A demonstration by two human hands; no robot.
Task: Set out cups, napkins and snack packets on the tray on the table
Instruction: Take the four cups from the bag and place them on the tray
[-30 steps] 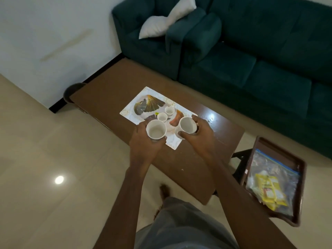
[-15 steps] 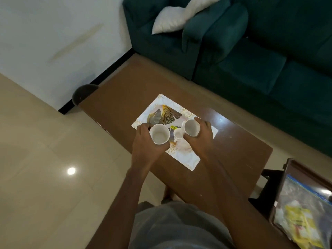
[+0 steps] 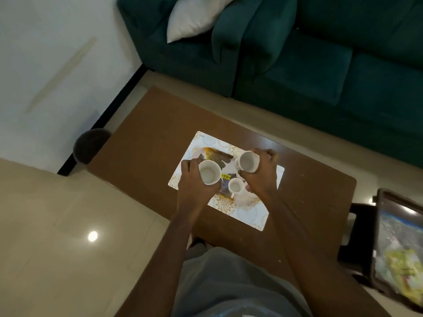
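A white patterned tray (image 3: 248, 213) lies on the brown table (image 3: 146, 143). My left hand (image 3: 192, 181) grips a white cup (image 3: 209, 172) over the tray's left part. My right hand (image 3: 263, 172) grips another white cup (image 3: 248, 161) over the tray's far side. Between my hands a smaller white cup (image 3: 235, 186) stands on the tray. A gold and dark snack packet (image 3: 217, 156) lies on the tray behind the cups, partly hidden by them.
A dark tray (image 3: 380, 225) with a clear bag of yellow packets (image 3: 400, 266) sits on a stand at the right. A green sofa (image 3: 297, 53) with a white cushion (image 3: 194, 19) stands behind the table. A dark round bin (image 3: 89, 145) stands at the table's left end.
Both hands with their cups have moved apart over the tray; the right cup has gone toward the far side. The view has shifted closer and to the left.
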